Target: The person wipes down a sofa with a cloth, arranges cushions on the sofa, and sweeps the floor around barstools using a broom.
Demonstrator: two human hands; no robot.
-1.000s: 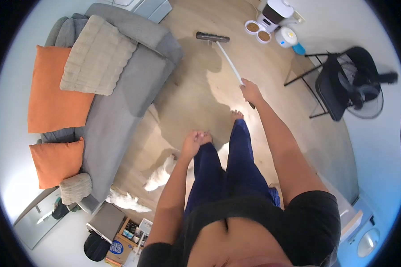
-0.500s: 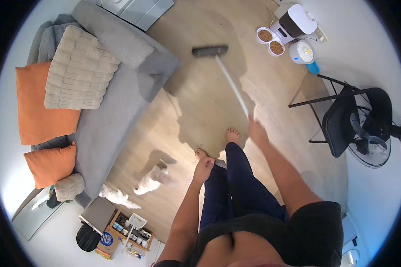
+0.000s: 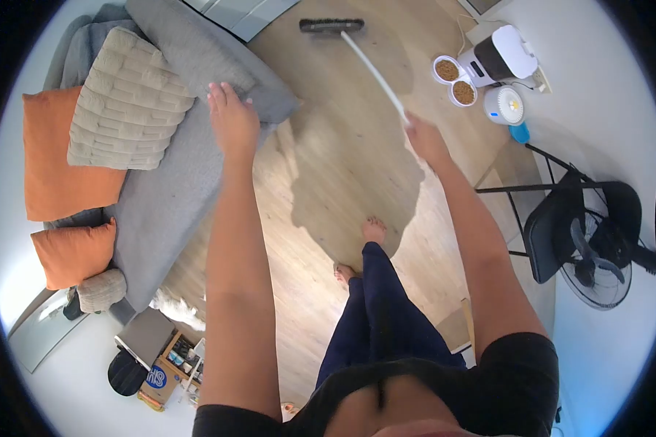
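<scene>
My right hand is closed around the end of the white handle of a broom. Its wide, dark bristle head rests on the wood floor far ahead, close to a pale cabinet. Over the grey sofa, my left hand is stretched out beside the armrest, fingers extended and nothing in them. Whether it touches the fabric I cannot tell.
Orange cushions and a beige knitted cushion lie on the sofa. To the right stand a pet feeder with two kibble bowls, a white round pet fountain, a black folding chair and a fan. A white furry animal is by the sofa's lower end.
My left hand has risen from near my legs to the sofa armrest. My right hand has pushed the broom farther forward. One white animal beside my legs is no longer visible.
</scene>
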